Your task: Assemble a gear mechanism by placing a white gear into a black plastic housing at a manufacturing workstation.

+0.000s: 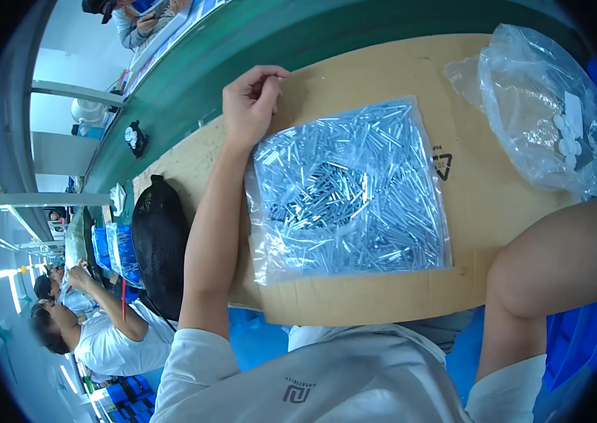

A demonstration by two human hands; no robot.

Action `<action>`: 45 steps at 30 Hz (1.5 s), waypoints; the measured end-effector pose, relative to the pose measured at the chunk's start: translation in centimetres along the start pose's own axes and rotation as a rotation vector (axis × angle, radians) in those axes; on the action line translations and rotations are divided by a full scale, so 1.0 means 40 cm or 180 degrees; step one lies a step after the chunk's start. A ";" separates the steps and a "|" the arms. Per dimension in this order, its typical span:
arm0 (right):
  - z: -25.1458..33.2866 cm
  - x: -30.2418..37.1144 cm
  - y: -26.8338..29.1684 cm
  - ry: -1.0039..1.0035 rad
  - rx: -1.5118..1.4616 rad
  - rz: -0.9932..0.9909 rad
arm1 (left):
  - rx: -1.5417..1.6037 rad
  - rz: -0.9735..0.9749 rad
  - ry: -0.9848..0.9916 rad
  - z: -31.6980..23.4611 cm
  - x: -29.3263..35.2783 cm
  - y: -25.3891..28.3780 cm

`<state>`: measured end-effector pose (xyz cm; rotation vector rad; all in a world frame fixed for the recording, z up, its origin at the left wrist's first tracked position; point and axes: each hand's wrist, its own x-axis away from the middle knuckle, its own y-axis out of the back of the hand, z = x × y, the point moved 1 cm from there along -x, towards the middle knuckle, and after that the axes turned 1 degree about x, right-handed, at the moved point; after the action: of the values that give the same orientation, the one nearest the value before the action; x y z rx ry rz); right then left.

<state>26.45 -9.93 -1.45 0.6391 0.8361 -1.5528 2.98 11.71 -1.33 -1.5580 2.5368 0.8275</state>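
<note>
A clear bag of metal pins [355, 197] is seen nearer the body [362, 381], just right of the left hand [250, 106] — loosely curled, any hold unclear; right hand unseen.

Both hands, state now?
Left hand: loosely closed, fingers curled; can't tell if it holds anything.
Right hand: out of view, can't tell.
</note>
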 end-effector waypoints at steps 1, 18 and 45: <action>0.004 0.005 0.008 -0.0035 0.0012 -0.0020 | -0.0010 0.0014 -0.0033 -0.001 -0.002 0.004; 0.044 0.057 0.104 -0.0318 0.0236 -0.0370 | 0.0014 0.0100 -0.0043 0.004 -0.003 0.005; 0.420 -0.326 0.149 -0.0860 0.2931 -0.0359 | 0.0277 0.0124 0.0082 -0.010 -0.006 0.015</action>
<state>35.25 -15.97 17.90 1.0033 -0.0985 -2.0572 2.67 11.91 -0.66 -1.5084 2.5912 0.6948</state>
